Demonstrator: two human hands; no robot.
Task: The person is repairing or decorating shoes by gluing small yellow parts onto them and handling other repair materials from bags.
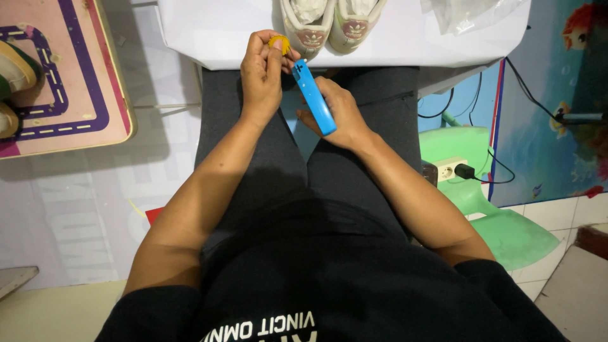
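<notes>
Left hand (261, 75) raised over lap, fingertips pinched on small yellow round piece (278, 42), perhaps brush head. Right hand (339, 114) closed around long blue plastic handle (314, 97), tip angled toward yellow piece. Beyond: pair of white sneakers (332, 22) on white table (215, 38).

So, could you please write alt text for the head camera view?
A seated person's right hand holds a blue lighter while the left hand pinches a small yellow piece. A pair of white sneakers sits on the white table ahead.
</notes>
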